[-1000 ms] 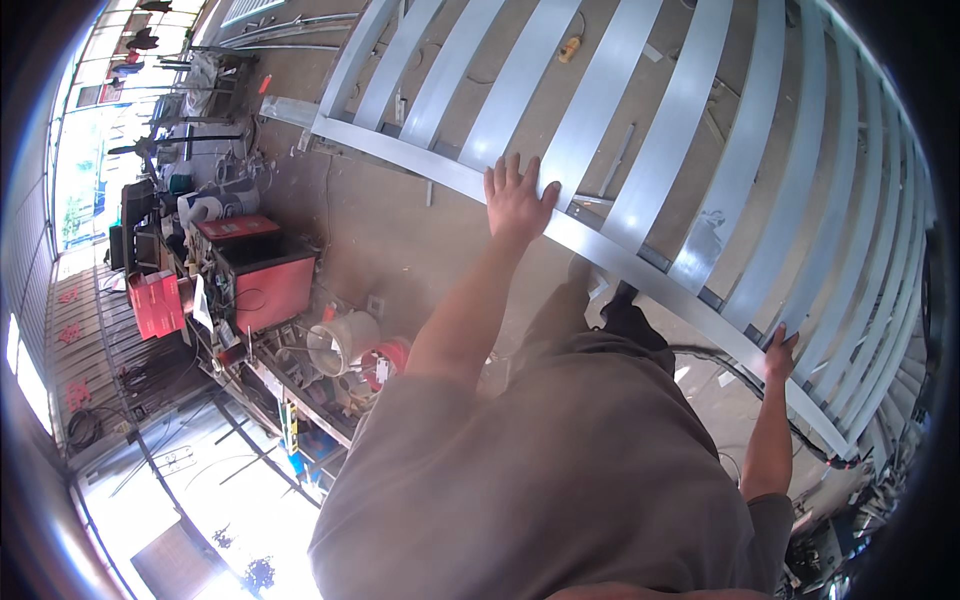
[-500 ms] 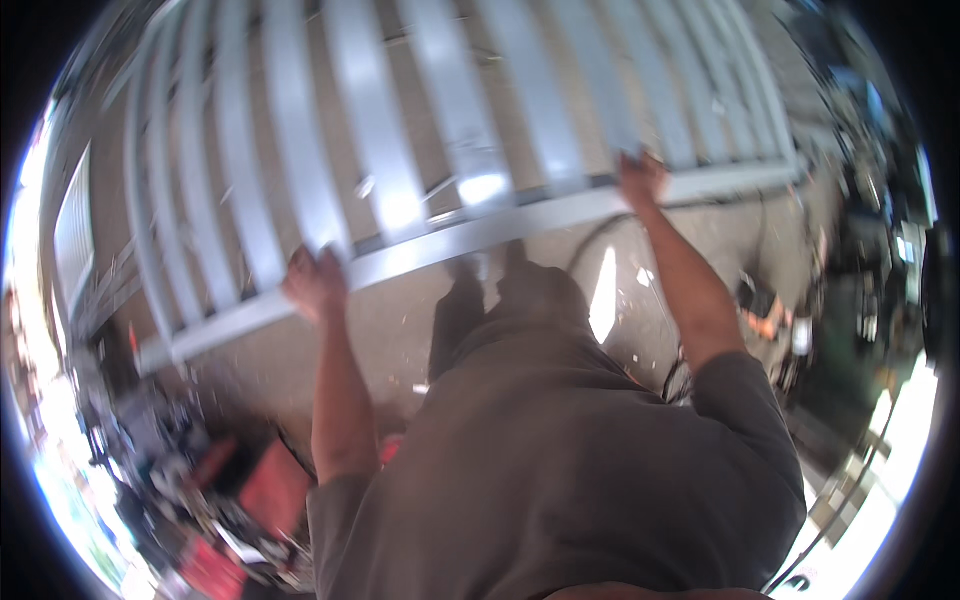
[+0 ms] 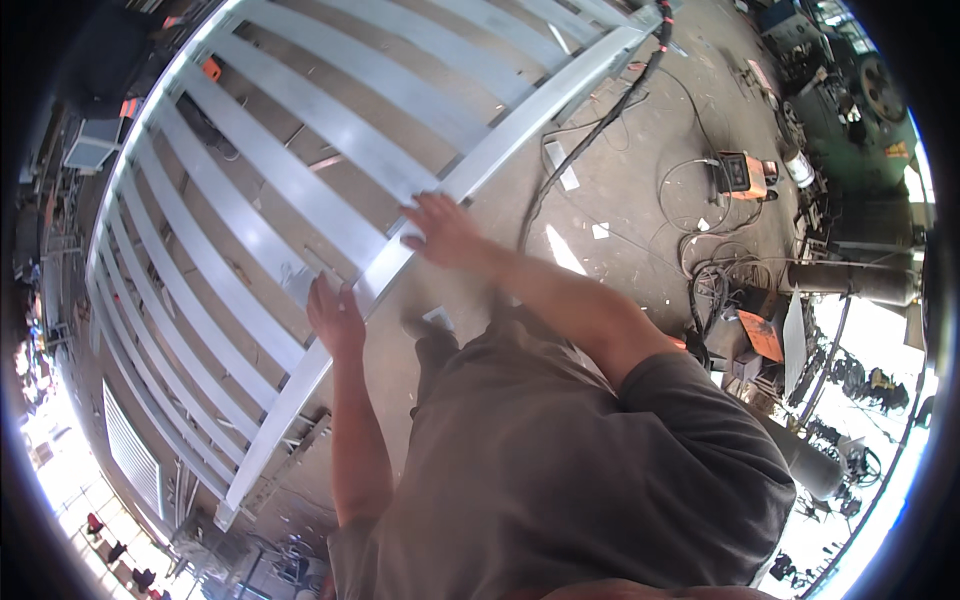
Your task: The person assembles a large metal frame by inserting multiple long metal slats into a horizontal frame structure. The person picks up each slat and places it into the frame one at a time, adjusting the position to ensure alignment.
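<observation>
A large slatted metal frame (image 3: pixel 470 172), silvery with many parallel bars, spreads across the upper left. My left hand (image 3: pixel 337 318) rests at its near rail, fingers straight and pointing away from me over the edge. To the right, my right hand (image 3: pixel 442 230) lies on the same rail by the end of a slat, its fingers spread and the palm partly hidden. Neither hand is wrapped round the metal.
A thick black cable (image 3: pixel 590 135) runs down past the frame's right end. Farther right, an orange box-shaped machine (image 3: pixel 742 176) sits on the floor among coiled cables (image 3: pixel 715 285). A gas cylinder (image 3: pixel 808 462) lies at lower right. Another slatted panel (image 3: pixel 132 450) stands at left.
My hands have loosened from the rail and come closer together. The frame now slants up to the right in view, and the view has turned toward the cables and machine on the right.
</observation>
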{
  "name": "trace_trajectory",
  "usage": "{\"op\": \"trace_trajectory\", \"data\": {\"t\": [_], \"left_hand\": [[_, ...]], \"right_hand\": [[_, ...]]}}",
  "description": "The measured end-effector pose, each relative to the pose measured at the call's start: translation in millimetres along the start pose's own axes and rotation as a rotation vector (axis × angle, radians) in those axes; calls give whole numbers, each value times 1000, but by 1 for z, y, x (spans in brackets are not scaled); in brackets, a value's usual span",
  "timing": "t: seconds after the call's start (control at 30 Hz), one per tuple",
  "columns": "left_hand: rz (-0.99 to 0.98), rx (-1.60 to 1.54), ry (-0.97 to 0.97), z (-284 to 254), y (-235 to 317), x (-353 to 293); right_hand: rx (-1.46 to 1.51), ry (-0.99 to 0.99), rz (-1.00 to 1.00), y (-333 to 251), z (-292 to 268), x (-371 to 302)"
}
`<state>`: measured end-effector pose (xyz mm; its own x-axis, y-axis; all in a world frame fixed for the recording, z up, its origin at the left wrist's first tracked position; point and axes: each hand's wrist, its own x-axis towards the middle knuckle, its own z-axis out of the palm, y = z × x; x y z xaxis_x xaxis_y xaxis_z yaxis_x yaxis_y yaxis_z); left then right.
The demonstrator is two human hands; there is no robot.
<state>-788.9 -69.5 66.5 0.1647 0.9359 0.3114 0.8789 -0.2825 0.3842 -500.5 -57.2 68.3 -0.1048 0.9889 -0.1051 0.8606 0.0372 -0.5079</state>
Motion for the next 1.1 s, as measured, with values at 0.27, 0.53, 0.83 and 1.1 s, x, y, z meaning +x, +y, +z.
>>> {"op": "trace_trajectory", "data": {"t": [0.27,0.53,0.83,1.1], "left_hand": [[155,-12,-127,105,148,91],[72,210,-297,138,170,110],[143,207,-254,141,170,118],[-207,147,-304,149,215,165]], "right_hand": [[561,-3,415,96,-46,-162],[341,-162,1056,229,-55,-291],[692,35,1055,368,-83,-196],[757,264,1070,497,-205,-127]]}}
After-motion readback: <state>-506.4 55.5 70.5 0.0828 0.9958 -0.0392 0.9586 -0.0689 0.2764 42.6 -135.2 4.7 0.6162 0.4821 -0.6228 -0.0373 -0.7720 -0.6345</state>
